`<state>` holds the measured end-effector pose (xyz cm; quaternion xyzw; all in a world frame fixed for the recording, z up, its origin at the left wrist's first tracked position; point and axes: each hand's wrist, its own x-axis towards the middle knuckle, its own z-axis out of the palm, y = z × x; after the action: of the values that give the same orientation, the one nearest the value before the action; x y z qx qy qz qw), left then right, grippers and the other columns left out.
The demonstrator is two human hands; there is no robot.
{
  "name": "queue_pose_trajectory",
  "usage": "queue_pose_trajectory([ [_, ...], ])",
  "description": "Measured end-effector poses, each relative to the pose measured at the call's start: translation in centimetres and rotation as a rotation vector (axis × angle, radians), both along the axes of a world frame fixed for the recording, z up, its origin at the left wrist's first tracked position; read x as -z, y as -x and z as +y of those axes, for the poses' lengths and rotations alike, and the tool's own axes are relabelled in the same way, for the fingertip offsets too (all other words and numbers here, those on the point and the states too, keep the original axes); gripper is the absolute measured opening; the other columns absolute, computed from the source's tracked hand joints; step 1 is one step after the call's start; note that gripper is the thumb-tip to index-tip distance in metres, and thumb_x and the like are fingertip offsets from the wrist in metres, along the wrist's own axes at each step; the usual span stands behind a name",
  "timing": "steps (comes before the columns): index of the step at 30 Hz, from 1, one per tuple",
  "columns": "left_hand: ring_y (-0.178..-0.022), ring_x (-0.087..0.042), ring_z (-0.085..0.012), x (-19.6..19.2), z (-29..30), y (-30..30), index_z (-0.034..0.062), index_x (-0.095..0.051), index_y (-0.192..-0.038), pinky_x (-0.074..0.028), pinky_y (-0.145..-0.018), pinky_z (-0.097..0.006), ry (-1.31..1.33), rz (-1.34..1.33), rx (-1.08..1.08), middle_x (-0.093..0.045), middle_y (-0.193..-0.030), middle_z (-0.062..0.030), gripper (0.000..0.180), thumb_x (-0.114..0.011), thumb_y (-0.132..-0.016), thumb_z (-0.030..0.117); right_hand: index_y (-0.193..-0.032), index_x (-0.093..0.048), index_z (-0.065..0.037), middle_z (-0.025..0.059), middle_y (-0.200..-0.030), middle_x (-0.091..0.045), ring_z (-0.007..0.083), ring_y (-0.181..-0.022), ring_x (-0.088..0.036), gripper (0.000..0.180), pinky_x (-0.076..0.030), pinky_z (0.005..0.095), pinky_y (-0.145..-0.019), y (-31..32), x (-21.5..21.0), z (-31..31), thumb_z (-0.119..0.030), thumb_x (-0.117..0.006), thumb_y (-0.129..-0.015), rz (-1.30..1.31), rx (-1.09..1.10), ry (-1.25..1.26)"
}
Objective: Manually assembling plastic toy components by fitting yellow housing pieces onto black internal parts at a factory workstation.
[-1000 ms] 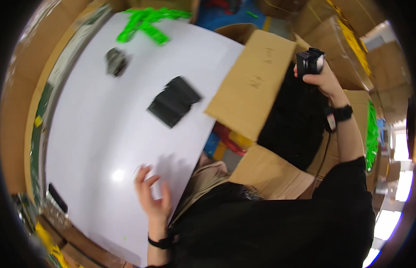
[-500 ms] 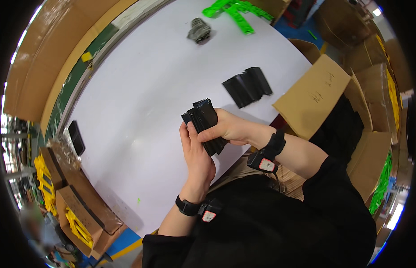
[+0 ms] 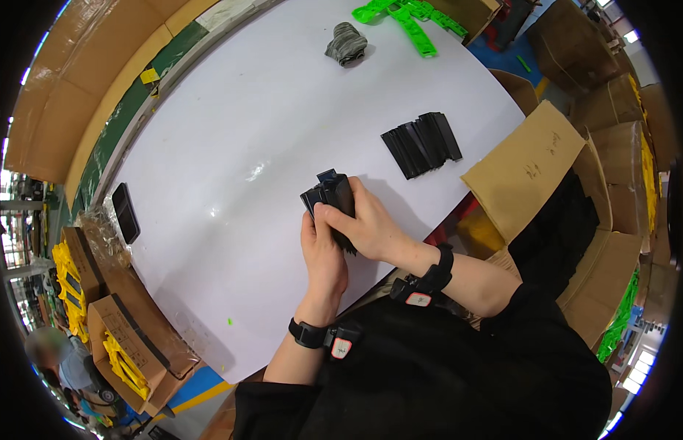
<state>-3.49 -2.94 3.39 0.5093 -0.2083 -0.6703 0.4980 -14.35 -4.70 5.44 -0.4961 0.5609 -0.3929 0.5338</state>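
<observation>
Between both hands, above the near part of the white table (image 3: 231, 139), is a stack of flat black strips (image 3: 334, 196), with one strip sticking out at its top end. My left hand (image 3: 323, 253) grips the stack from the left and below. My right hand (image 3: 371, 224) wraps round its right side, the thumb laid across toward the left fingers. The strips' lower ends are partly hidden by the hands. A second row of similar black strips (image 3: 422, 145) lies side by side on the table, to the far right of my hands.
An open cardboard box (image 3: 532, 172) with black pieces stands at the table's right edge. Green plastic parts (image 3: 415, 33) and a grey crumpled cloth (image 3: 347, 45) lie at the far side. A phone (image 3: 126, 213) lies at left, near boxes with yellow parts (image 3: 125, 367). A person (image 3: 74, 367) is at lower left.
My right hand has shifted its grip, with its thumb now nearer the left fingers. The stack is turned more end-up and looks more closely gathered. The whole view has shifted slightly.
</observation>
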Motion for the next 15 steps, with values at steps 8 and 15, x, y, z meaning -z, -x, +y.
queue_pose_trajectory([
  [8,-0.1,-0.056,-0.0125,1.6,0.3,-1.1,0.0021,-0.048,-0.12,-0.049,-0.083,-0.03,0.086,0.042,0.121,-0.059,-0.107,-0.0066,0.038,-0.048,-0.1,0.035,-0.108,-0.054,0.007,0.0193,-0.095,-0.064,0.0265,-0.089,-0.062,0.039,-0.048,0.0371,-0.079,1.4,1.6,0.3,-0.029,-0.053,-0.093,-0.034,0.047,0.108],
  [15,-0.086,-0.062,-0.0144,-0.7,-0.6,-1.6,0.0005,-0.05,-0.116,-0.054,-0.069,-0.029,0.05,-0.112,0.199,-0.062,-0.101,-0.0077,0.032,-0.062,-0.093,0.019,-0.101,-0.059,0.003,0.0119,-0.085,-0.065,0.0169,-0.08,-0.061,0.034,-0.049,0.0322,-0.073,2.5,0.9,0.2,-0.028,-0.045,-0.097,-0.152,-0.055,-0.019],
])
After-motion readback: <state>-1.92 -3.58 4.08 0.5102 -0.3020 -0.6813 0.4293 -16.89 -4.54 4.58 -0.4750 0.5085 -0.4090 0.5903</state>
